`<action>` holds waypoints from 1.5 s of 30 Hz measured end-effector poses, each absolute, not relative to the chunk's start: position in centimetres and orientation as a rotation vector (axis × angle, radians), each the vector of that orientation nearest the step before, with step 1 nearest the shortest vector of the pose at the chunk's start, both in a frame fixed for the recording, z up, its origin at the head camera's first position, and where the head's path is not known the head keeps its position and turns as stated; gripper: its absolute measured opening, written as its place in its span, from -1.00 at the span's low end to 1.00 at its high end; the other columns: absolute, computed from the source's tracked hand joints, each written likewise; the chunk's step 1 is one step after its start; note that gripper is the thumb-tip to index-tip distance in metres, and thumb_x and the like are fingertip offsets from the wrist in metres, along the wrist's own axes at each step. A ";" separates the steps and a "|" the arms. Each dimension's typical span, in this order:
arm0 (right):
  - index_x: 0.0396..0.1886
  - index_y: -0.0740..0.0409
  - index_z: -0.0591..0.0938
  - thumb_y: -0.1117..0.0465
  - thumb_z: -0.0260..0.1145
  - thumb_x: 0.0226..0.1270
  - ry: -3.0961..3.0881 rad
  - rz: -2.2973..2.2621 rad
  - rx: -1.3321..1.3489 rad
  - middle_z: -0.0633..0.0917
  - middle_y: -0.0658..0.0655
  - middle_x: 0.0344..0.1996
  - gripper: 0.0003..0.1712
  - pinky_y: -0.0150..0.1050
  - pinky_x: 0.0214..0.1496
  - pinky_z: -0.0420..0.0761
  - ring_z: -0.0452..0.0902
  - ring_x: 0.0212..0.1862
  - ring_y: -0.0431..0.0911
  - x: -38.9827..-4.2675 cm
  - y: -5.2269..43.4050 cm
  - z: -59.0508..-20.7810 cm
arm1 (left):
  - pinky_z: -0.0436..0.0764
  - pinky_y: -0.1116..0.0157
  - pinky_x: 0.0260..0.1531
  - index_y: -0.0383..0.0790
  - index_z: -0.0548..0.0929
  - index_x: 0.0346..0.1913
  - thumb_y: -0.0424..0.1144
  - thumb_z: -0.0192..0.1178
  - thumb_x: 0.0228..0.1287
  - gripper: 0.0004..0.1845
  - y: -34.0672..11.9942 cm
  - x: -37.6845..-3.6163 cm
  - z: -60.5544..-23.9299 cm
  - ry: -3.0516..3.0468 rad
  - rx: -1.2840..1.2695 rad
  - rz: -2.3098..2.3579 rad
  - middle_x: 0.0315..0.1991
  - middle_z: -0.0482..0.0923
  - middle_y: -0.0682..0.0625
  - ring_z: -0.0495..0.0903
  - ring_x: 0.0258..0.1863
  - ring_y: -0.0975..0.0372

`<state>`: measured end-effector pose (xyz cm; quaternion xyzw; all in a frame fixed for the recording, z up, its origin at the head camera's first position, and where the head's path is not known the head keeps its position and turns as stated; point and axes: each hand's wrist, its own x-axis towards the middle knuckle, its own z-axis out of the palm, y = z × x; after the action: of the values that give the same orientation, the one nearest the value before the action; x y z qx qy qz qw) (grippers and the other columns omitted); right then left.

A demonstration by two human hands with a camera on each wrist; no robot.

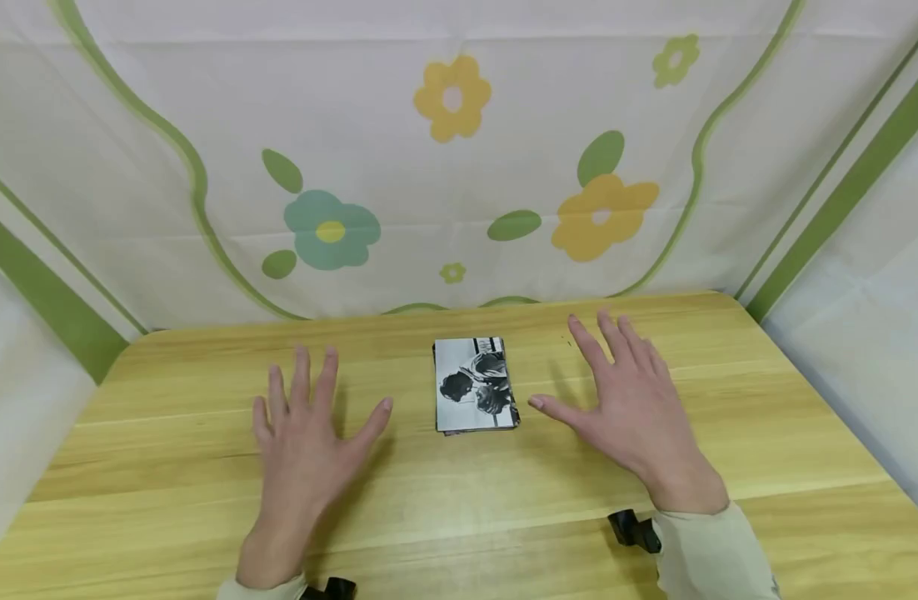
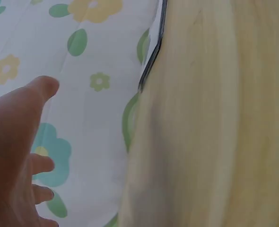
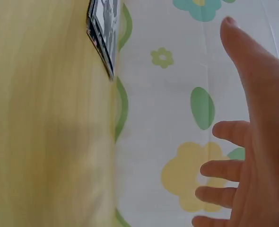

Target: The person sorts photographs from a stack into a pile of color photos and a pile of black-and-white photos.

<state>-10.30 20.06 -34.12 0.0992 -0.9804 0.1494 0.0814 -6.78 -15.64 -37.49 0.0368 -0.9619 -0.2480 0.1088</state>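
Observation:
A small stack of picture cards (image 1: 459, 400) lies on the wooden table, its top one showing a black-and-white picture of figures. To its left, my left hand (image 1: 301, 450) hovers over the table with fingers spread, holding nothing. My right hand (image 1: 639, 408) is on the other side, also spread and bare, its thumb tip near the stack's right edge but apart from it. The stack's edge (image 3: 101, 38) shows at the top of the right wrist view, where several layers can be made out. In the left wrist view only a thin side of the stack (image 2: 153, 59) appears.
The wooden table (image 1: 459, 517) has a far edge meeting a white cloth backdrop (image 1: 399, 150) printed with flowers and leaves. Cloth walls also stand at the left and right. A black wrist mount (image 1: 635, 532) sits by the right sleeve.

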 end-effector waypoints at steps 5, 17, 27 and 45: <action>0.75 0.02 0.20 -0.49 0.30 0.43 -2.927 0.810 0.220 0.28 0.29 0.67 0.13 0.45 0.53 0.34 0.24 0.62 0.34 -10.9 20.0 -36.0 | 0.06 -0.36 0.63 -0.16 0.21 0.71 0.31 0.27 0.47 -0.02 -14.6 -7.0 -38.5 -2.772 0.161 -1.245 0.75 0.07 -0.18 0.04 0.72 -0.22; 0.42 0.07 0.61 -0.18 0.46 0.48 -2.698 1.648 -0.051 0.72 0.14 0.31 -0.32 -0.18 0.34 0.69 0.69 0.33 0.06 -12.2 19.6 -41.1 | 0.61 0.53 0.21 -0.20 0.66 0.33 -0.14 0.42 0.47 -0.54 -14.6 -7.1 -40.8 -2.241 0.334 -2.127 0.34 0.64 -0.08 0.64 0.26 0.30; 0.34 0.06 0.71 -0.04 0.49 0.48 -2.679 1.599 -0.034 0.80 0.13 0.15 -0.46 -0.55 0.11 0.64 0.74 0.18 0.01 -12.6 19.6 -41.6 | 0.59 0.29 0.29 -0.16 0.73 0.22 -0.21 0.49 0.38 -0.60 -12.6 -7.5 -41.4 -2.405 0.282 -1.793 0.19 0.75 -0.05 0.69 0.23 0.13; 0.30 0.03 0.76 -0.18 0.62 0.25 -2.794 0.944 0.142 0.71 0.12 -0.01 -0.31 -0.01 0.16 0.42 0.54 0.06 0.07 -11.5 13.8 -42.3 | 0.24 -0.21 0.30 -0.18 0.80 0.21 -0.01 0.51 0.29 -0.50 -8.0 -8.5 -42.3 -2.654 0.169 -1.115 0.06 0.62 -0.18 0.48 0.14 -0.10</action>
<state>-11.50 13.83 -42.27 0.0480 -0.9421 0.3183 0.0943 -8.51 -8.04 -42.31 0.0580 -0.9128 -0.3833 0.1285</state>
